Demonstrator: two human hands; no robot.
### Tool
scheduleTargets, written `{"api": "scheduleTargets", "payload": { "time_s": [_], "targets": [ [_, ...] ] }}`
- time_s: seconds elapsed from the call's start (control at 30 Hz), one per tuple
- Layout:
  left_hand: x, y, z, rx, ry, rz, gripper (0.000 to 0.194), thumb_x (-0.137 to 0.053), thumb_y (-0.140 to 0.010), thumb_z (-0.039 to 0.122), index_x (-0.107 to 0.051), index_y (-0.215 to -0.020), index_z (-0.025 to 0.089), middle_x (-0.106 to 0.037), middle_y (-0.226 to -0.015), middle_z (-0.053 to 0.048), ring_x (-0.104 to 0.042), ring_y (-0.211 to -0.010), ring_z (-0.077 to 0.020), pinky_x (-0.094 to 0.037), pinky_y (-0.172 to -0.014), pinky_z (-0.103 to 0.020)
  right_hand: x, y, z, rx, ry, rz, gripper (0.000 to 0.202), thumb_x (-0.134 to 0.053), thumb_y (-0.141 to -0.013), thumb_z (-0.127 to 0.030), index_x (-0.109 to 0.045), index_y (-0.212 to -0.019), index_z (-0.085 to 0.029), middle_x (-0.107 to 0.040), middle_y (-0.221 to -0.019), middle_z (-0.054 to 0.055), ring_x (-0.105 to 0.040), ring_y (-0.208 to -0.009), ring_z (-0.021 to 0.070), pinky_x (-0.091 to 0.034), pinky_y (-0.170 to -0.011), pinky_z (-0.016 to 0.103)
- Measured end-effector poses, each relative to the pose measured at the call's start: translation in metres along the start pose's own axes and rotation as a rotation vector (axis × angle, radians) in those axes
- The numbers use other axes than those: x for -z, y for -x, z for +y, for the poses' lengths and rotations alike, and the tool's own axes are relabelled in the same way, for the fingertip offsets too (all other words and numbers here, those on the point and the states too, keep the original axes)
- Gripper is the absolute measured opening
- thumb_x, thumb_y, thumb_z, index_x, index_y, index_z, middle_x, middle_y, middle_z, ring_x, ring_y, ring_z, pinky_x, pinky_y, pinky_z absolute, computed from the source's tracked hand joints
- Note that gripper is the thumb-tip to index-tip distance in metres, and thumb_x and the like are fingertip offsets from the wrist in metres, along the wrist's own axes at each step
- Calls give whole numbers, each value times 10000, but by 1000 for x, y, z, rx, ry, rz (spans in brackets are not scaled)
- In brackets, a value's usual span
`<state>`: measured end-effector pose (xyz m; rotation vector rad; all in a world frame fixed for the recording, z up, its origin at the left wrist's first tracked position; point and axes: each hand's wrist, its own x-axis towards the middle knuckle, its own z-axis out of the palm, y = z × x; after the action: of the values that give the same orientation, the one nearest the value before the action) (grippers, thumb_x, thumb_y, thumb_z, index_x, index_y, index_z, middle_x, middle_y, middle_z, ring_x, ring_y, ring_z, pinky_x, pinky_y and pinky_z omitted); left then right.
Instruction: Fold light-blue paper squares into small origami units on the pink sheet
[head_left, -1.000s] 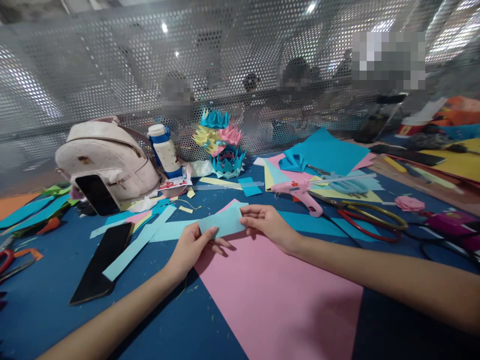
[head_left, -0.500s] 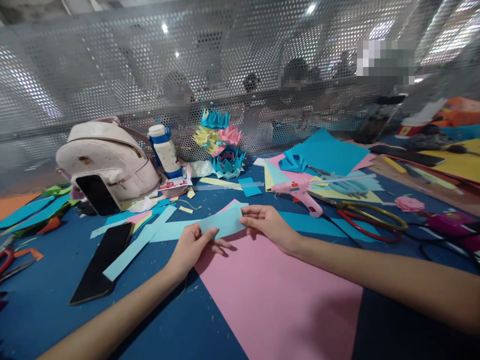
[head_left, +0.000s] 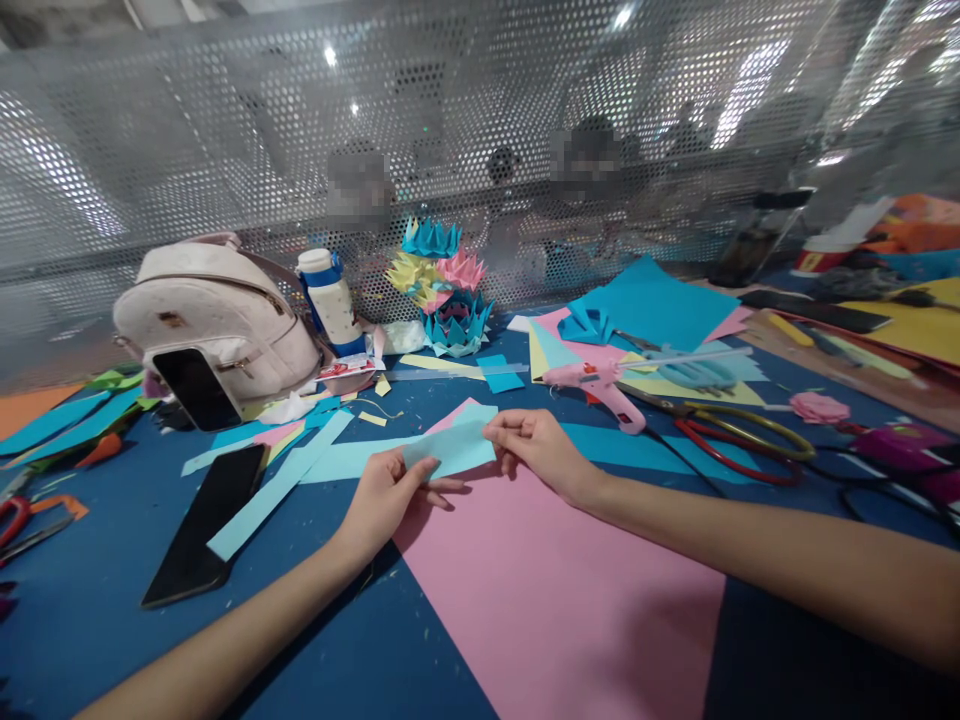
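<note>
A light blue strip of paper (head_left: 454, 446) is held up between my two hands. My left hand (head_left: 386, 497) pinches its left end between thumb and fingers. At the other end, my right hand (head_left: 536, 447) grips the paper's edge with thumb and fingertips. Under both hands lies a large pink sheet of paper (head_left: 577, 590). Another light blue strip (head_left: 330, 461) runs out to the left behind my left hand, and a separate long strip (head_left: 277, 490) slants across a black phone (head_left: 199, 530).
A pink glue gun (head_left: 596, 385) and scissors (head_left: 739, 440) lie to the right. Along the back stand a pale backpack (head_left: 210, 310) with a phone (head_left: 196, 388) against it, a bottle (head_left: 330, 305) and folded paper flowers (head_left: 454, 315). A perforated metal screen (head_left: 465, 120) rises behind the table.
The right end of the light blue strip has tilted slightly downward, and my right hand's fingers have shifted along its edge. My left hand keeps its pinch almost in place.
</note>
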<state>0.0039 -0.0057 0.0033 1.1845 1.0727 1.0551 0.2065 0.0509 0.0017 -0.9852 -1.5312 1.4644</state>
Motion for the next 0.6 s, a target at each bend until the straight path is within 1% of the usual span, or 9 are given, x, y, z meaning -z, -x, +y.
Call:
{"api": "scheduleTargets", "payload": {
  "time_s": [0.07, 0.13, 0.2, 0.23, 0.33, 0.4, 0.5, 0.6],
  "targets": [
    [0, 1, 0, 9, 3, 7, 390, -679, -796, 434, -568, -886, 72, -746, -776, -171, -741, -782, -333, -585, -618, -358, 1, -1, 1, 13, 6, -24, 344, -717, -746, -469, -618, -704, -142, -578, -544, -12, -552, -457, 95, -459, -457, 212],
    [-1, 1, 0, 19, -6, -8, 408, -679, -795, 444, -575, -912, 67, -747, -770, -173, -742, -775, -326, -581, -616, -348, 2, -2, 3, 23, 4, -31, 332, -769, -693, -444, -623, -733, -149, -582, -557, -20, -544, -466, 93, -460, -460, 212],
    [-2, 2, 0, 23, -21, -37, 409, -674, -801, 445, -587, -927, 66, -747, -756, -167, -743, -773, -316, -577, -617, -335, 1, -3, 4, 14, 17, -32, 348, -817, -628, -424, -629, -739, -153, -583, -551, -23, -527, -455, 93, -435, -432, 208],
    [-2, 2, 0, 22, -29, -48, 404, -674, -801, 444, -590, -922, 68, -746, -747, -161, -744, -769, -312, -576, -616, -329, 1, -3, 4, 10, 27, -32, 351, -823, -616, -426, -632, -726, -152, -576, -531, -25, -512, -439, 90, -417, -414, 205],
    [-3, 1, -1, 9, -33, -54, 382, -679, -795, 448, -580, -865, 86, -737, -708, -134, -745, -747, -307, -575, -598, -320, 1, -2, 2, 4, 57, -19, 347, -756, -693, -471, -630, -666, -149, -528, -436, -36, -463, -377, 80, -376, -380, 199],
    [-2, 0, -3, 0, -27, -53, 375, -673, -798, 455, -568, -841, 98, -728, -677, -117, -745, -739, -305, -574, -590, -317, 0, -2, 0, 5, 60, 1, 356, -705, -742, -490, -634, -665, -150, -521, -417, -36, -449, -357, 78, -368, -374, 198],
    [-2, -1, -4, 0, -22, -58, 365, -658, -813, 452, -562, -841, 100, -731, -671, -124, -746, -745, -303, -576, -599, -320, 0, -1, -2, 19, 61, 25, 358, -693, -753, -487, -633, -659, -148, -527, -426, -30, -451, -374, 81, -378, -387, 201],
    [-1, -1, -3, 10, -25, -57, 380, -653, -820, 443, -572, -881, 78, -738, -687, -148, -746, -745, -301, -577, -610, -322, 0, -3, -2, 31, 41, 31, 345, -698, -754, -480, -667, -717, -139, -529, -450, -25, -460, -406, 87, -377, -399, 206]
  ]
}}
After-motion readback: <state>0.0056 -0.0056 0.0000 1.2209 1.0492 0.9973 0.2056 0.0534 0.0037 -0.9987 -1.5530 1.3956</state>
